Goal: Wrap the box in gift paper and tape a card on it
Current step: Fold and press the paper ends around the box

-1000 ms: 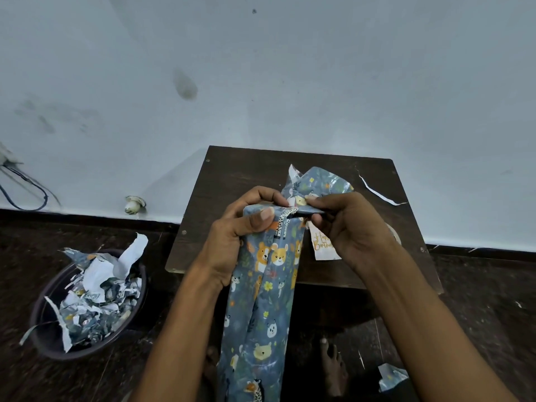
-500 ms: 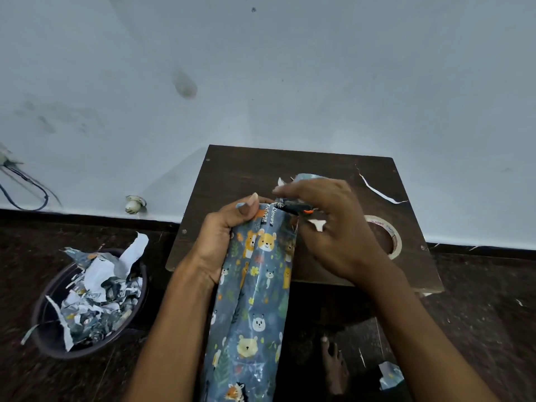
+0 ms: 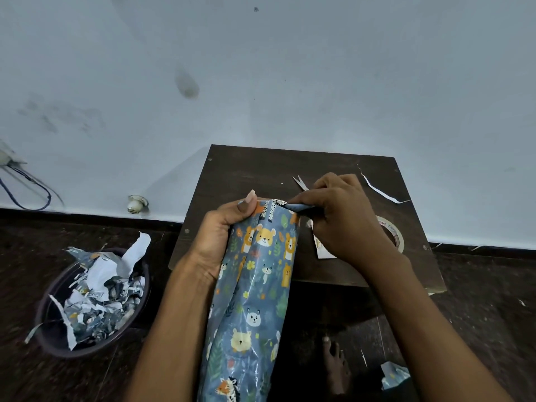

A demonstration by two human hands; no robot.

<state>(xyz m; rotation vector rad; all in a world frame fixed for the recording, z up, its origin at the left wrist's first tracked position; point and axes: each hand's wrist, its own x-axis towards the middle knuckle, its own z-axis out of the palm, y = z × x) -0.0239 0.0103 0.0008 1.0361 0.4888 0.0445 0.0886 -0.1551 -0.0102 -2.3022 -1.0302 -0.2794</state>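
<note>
A long box wrapped in blue gift paper (image 3: 255, 300) with cartoon animals runs from the bottom of the view up to the small dark table (image 3: 246, 169). My left hand (image 3: 223, 236) grips its far end from the left, thumb up along the top edge. My right hand (image 3: 342, 219) pinches the folded end flap of paper at the box's top right corner. A white card (image 3: 322, 248) lies on the table, mostly hidden under my right hand. A roll of tape (image 3: 396, 236) sits just right of that hand.
Scissor tips (image 3: 300, 182) show on the table behind my right hand, and a thin white paper strip (image 3: 383, 192) lies at its right. A dark bin (image 3: 87, 303) full of paper scraps stands on the floor at left. A bare foot (image 3: 335, 364) and a paper scrap (image 3: 394, 374) are below.
The loose paper at the box's far end has been folded down flat. My right hand moved over it and now pinches the flap at the corner; the box shifted slightly left.
</note>
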